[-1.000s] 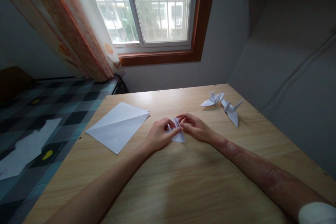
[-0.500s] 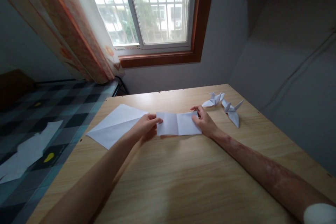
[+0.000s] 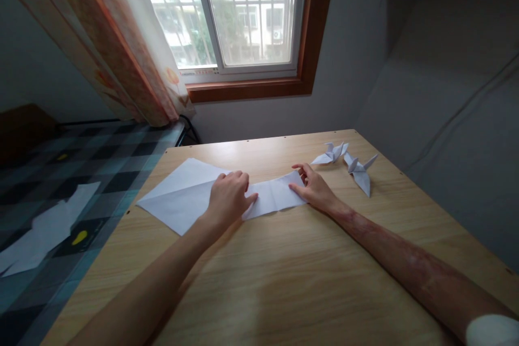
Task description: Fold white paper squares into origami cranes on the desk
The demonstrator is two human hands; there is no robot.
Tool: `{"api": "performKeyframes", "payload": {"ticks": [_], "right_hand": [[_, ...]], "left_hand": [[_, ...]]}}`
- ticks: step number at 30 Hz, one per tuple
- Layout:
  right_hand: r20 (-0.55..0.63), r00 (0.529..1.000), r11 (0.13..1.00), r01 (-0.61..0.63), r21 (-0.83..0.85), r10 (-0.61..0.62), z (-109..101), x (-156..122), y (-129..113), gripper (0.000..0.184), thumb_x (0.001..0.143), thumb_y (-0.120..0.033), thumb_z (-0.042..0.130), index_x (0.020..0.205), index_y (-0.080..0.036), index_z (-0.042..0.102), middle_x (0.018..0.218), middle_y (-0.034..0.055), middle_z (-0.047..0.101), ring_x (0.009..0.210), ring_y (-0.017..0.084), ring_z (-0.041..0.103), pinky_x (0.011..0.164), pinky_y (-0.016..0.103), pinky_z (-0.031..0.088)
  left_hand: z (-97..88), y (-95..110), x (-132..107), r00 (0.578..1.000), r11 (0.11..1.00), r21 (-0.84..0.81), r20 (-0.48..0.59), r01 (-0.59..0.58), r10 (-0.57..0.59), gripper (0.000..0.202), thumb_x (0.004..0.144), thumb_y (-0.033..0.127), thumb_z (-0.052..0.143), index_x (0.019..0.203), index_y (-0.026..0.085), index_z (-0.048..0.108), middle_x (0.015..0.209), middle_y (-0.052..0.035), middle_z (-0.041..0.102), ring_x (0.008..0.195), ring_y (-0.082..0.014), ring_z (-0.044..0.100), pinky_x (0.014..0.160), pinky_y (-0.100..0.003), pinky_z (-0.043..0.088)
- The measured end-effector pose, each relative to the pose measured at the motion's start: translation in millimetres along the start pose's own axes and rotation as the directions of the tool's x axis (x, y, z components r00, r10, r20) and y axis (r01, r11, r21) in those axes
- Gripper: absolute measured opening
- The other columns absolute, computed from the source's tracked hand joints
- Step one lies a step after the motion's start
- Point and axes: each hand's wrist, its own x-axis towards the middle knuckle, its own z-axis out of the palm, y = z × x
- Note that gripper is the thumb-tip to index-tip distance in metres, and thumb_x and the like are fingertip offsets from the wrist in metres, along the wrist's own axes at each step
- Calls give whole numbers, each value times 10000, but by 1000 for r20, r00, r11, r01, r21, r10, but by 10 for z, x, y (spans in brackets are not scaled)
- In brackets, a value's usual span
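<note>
A folded white strip of paper [image 3: 273,194] with a crease across its middle lies between my hands, tilted, with its right end a little raised. My left hand [image 3: 229,197] is over the strip's left end, knuckles up and fingers curled, the thumb pressing on the paper. At the right end, my right hand [image 3: 314,186] holds the strip with the thumb on its face and the index finger bent above the edge. Left of my left hand, a larger creased sheet of white paper [image 3: 178,197] lies flat, partly covered by that hand.
Two white paper cranes [image 3: 330,154] stand toward the back right of the wooden table [image 3: 284,275]. A bed with a checked cover [image 3: 101,154] is on the left, with white paper scraps [image 3: 51,227] on it. A window [image 3: 247,16] and curtain [image 3: 133,65] are behind.
My left hand has turned knuckles up over the strip's left end, where it pinched the edge before. The strip has gone from facing me squarely to slanting, its left end lower.
</note>
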Motion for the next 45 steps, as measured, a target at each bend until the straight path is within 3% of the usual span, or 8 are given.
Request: {"api": "performKeyframes", "payload": {"ticks": [2,6,13,21,25,29,33,45], "right_hand": [[6,1000,1000,6,3,-6,-3,-4,-15,543,848,-297,784,1359,-208,625,950,17,662,793,201,623,686,312,486],[16,999,999,46,-17,-46,-7,-17,-38,573,849,-281,788,1390,-215,610,965,24,678,828,216,625,714,317,493],[21,995,994,95,-59,-94,-23,-39,-83,560,855,-275,794,1402,-232,682,1102,51,760,892,242,662,815,355,529],[59,987,984,153,-93,-148,-18,-43,-66,289,898,-234,770,1178,-242,840,1166,71,840,1084,298,751,1003,444,577],[126,962,961,257,-107,-243,-31,-36,-100,334,969,-173,678,1240,-279,842,1230,65,845,1169,292,753,1088,478,562],[253,897,889,414,-194,-363,-34,-69,-168,477,1020,-133,594,1437,-307,747,1409,62,782,1293,291,709,1150,512,529],[359,847,823,497,-274,-392,-14,-121,-192,688,945,-25,547,1592,-250,612,1555,90,686,1420,302,630,1212,530,489],[524,775,781,553,-291,-354,-85,-161,-232,799,983,-18,450,1734,-285,390,1733,75,491,1606,267,469,1328,554,387]], "left_hand": [[67,108,-35,983,984,-53,60,-170,173,116,936,316,751,955,215,696,1059,-112,751,985,-306,685,910,-427,485],[233,222,-105,916,907,-239,124,-346,382,276,1080,315,574,1312,235,699,1396,-116,725,1247,-308,665,1090,-465,502],[303,173,-131,916,881,-331,97,-339,389,356,1093,331,567,1420,267,694,1465,-99,715,1331,-307,652,1154,-477,514],[290,162,-140,925,909,-240,86,-342,371,450,1079,401,599,1495,233,641,1510,-130,676,1363,-326,636,1175,-516,532],[293,143,-134,932,921,-215,87,-327,351,475,1076,420,602,1503,215,636,1519,-135,671,1367,-333,633,1181,-520,536],[304,109,-130,943,931,-204,73,-304,324,535,1061,439,626,1543,209,609,1536,-153,651,1387,-347,614,1192,-537,525],[311,75,-126,948,937,-188,69,-293,310,573,1054,452,633,1565,197,594,1534,-165,640,1382,-354,607,1197,-533,513],[309,15,-108,950,950,-153,115,-273,292,623,1060,492,605,1613,215,539,1556,-139,609,1414,-330,563,1232,-493,465]]}}
